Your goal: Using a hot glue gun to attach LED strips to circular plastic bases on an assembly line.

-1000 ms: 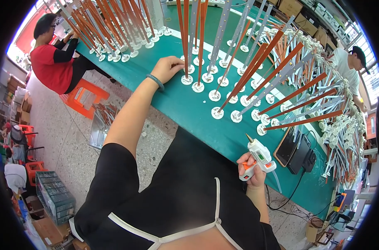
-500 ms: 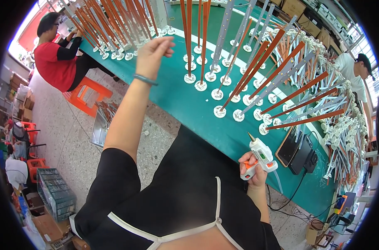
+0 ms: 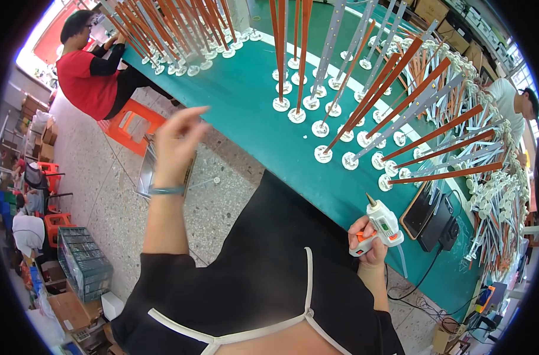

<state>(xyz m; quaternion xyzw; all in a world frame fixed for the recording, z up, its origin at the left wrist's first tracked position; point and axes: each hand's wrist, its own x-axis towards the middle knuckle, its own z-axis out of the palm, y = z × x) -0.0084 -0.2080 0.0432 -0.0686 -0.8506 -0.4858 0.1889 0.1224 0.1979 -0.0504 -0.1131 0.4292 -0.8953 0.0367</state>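
Note:
My right hand (image 3: 367,244) is wrapped round a white glue gun (image 3: 383,223) with orange parts, its nozzle pointing up and away over the table's near edge. A clear glue stick hangs from its back end. My left hand (image 3: 177,145), slightly blurred, is raised over a metal bin (image 3: 146,171) beside the table; its thumb and forefinger are apart and nothing shows between them. On the green table (image 3: 245,112), brown strips (image 3: 305,56) and grey dotted strips (image 3: 327,44) stand upright or lean, each on a white round base (image 3: 323,154).
A phone (image 3: 417,210) and a black device with a cable (image 3: 440,228) lie right of the glue gun. Heaped strips with bases (image 3: 494,195) fill the far right. A person in red (image 3: 89,89) sits on an orange stool (image 3: 133,127); another person (image 3: 509,106) is at right.
My left hand has moved left and back toward me, from above the table to over the bin. The glue gun stays in my right hand; the view has shifted slightly.

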